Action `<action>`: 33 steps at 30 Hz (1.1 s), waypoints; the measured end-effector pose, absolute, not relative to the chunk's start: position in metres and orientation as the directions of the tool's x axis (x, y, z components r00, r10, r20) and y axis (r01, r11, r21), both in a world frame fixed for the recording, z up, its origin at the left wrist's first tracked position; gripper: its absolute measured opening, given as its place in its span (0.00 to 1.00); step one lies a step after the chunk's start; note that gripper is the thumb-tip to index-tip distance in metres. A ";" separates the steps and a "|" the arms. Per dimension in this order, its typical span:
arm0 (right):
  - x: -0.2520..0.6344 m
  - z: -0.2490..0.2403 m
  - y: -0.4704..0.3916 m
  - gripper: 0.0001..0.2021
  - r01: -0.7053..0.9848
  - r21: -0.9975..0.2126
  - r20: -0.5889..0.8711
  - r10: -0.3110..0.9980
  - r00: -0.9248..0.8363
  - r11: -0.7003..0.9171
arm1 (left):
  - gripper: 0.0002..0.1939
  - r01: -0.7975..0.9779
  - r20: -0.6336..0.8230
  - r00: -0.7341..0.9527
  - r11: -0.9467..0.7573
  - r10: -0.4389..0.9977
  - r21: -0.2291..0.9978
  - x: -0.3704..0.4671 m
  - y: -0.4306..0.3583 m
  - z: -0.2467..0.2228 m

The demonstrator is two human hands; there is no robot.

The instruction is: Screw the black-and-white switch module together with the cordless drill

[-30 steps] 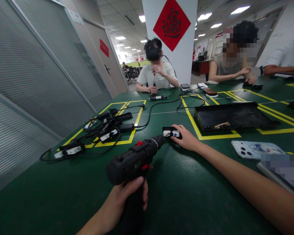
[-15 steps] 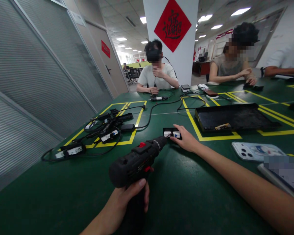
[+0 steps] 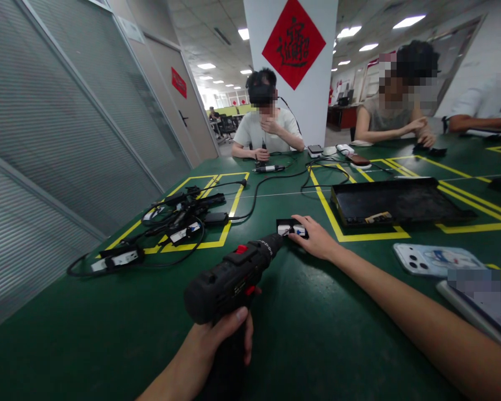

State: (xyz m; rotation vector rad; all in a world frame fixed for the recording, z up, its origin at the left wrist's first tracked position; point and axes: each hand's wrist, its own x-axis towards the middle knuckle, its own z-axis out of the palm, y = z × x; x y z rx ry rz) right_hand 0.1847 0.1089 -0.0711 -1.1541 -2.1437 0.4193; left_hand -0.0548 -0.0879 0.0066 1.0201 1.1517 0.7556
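Observation:
My left hand (image 3: 217,334) is wrapped around the grip of a black cordless drill (image 3: 229,278) with red switches. The drill points away from me, its chuck just in front of a small black-and-white box (image 3: 284,229) lying on the table. The bit reaches the box's white face, but whether it touches a screw there is too small to tell. Around the box's right end, the thumb and fingers of my right hand (image 3: 313,236) are closed, hiding that end.
Black cabled devices (image 3: 183,220) lie heaped inside yellow tape at the left of the green table (image 3: 317,328). A black tray (image 3: 401,203) is on the right, with a phone (image 3: 438,259) nearer me. Cables cross the far side, where several people sit.

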 end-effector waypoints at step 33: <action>0.179 -0.073 0.123 0.25 0.563 -0.536 0.429 0.778 -0.460 0.629 | 0.30 0.018 -0.363 0.237 0.370 0.901 0.929 -0.054 -0.087 0.005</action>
